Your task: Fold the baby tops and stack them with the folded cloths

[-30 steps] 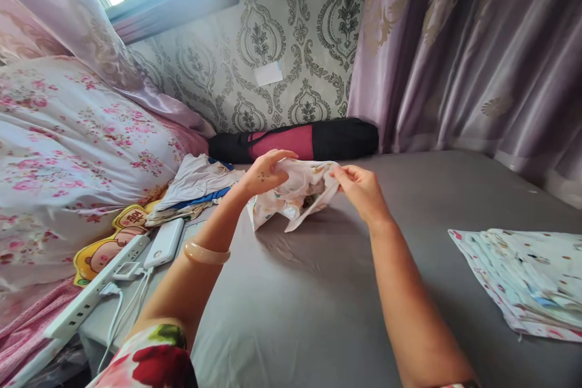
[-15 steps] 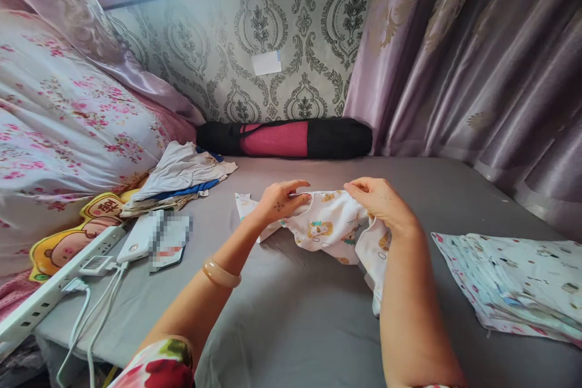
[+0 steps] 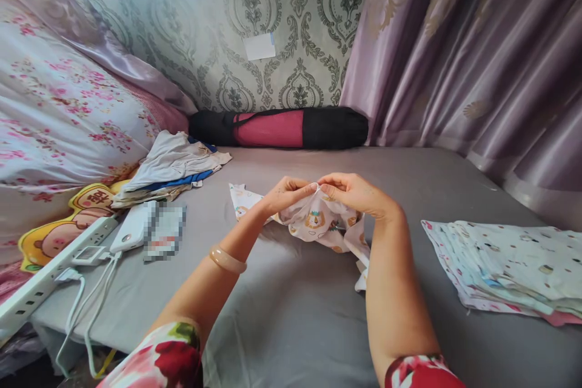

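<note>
Grey-sheeted bed (image 3: 291, 315) spanning the view, backed by mauve satin curtains (image 3: 477, 48) at right and a pink-flowered white quilt (image 3: 59, 109) at left. Black-and-pink rolled mat bag (image 3: 277, 128) against the wall. Stack of folded printed white cloths (image 3: 509, 264) at right, well apart from the hands. Heap of white and blue garments (image 3: 170, 167) at left, near a white power strip (image 3: 54, 267). Small white animal-print cloth (image 3: 318, 221) at bed centre, lower part draped on the sheet, top edge raised. Left hand (image 3: 286, 194) and right hand (image 3: 359, 194) nearly touching, fingers of both pinched on that top edge.
</note>
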`<act>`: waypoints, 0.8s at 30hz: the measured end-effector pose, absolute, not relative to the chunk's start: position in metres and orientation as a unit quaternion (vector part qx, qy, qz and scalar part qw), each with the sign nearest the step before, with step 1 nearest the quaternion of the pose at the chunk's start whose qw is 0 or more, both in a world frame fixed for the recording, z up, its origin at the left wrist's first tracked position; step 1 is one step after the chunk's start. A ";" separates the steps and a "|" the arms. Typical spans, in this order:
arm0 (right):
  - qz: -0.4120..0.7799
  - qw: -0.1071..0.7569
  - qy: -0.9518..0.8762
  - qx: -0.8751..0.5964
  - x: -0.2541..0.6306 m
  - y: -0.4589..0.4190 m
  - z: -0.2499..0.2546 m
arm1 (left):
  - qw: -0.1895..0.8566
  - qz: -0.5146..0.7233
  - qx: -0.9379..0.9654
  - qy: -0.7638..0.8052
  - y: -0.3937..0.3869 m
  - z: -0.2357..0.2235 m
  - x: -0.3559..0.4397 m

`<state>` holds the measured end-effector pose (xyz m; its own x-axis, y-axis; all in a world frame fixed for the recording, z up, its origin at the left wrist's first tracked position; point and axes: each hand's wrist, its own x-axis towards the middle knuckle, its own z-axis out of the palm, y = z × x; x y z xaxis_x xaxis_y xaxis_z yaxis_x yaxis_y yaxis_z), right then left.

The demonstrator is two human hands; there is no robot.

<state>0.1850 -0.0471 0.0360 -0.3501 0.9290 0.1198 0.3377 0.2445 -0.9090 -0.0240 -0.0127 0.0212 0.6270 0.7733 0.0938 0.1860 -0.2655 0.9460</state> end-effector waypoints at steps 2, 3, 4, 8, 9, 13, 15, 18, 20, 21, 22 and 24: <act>0.422 0.347 -0.704 -0.454 0.182 -0.050 0.041 | 0.539 0.287 0.720 0.330 -0.011 0.020 -0.024; 0.418 0.340 -0.703 -0.464 0.181 -0.052 0.043 | 0.554 0.286 0.707 0.335 -0.011 0.019 -0.024; 0.411 0.331 -0.703 -0.477 0.180 -0.053 0.044 | 0.568 0.285 0.693 0.341 -0.011 0.019 -0.023; 0.379 0.302 -0.717 -0.501 0.179 -0.050 0.042 | 0.584 0.291 0.653 0.385 -0.011 0.017 -0.022; 0.370 0.299 -0.725 -0.499 0.179 -0.048 0.040 | 0.582 0.290 0.649 0.396 -0.011 0.016 -0.022; 0.335 0.281 -0.738 -0.513 0.187 -0.039 0.030 | 0.574 0.281 0.651 0.410 -0.007 0.008 -0.027; 0.319 0.277 -0.731 -0.536 0.193 -0.035 0.025 | 0.550 0.305 0.659 0.412 -0.005 0.004 -0.034; 0.310 0.281 -0.712 -0.564 0.204 -0.033 0.020 | 0.501 0.339 0.671 0.428 -0.005 -0.002 -0.049; 0.307 0.291 -0.701 -0.575 0.210 -0.033 0.018 | 0.474 0.337 0.684 0.440 -0.007 -0.006 -0.059; 0.304 0.297 -0.697 -0.577 0.211 -0.033 0.017 | 0.462 0.331 0.692 0.446 -0.008 -0.008 -0.063; 0.301 0.302 -0.695 -0.579 0.213 -0.033 0.017 | 0.453 0.323 0.698 0.452 -0.010 -0.010 -0.067; 0.296 0.311 -0.694 -0.578 0.213 -0.034 0.018 | 0.444 0.305 0.703 0.465 -0.012 -0.015 -0.073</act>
<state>0.2134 -0.0339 0.0177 -0.1388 0.9862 0.0901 0.6180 0.1573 -0.7703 -0.0731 -0.0117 -0.0154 0.3821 0.9240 0.0163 0.3819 -0.1739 0.9077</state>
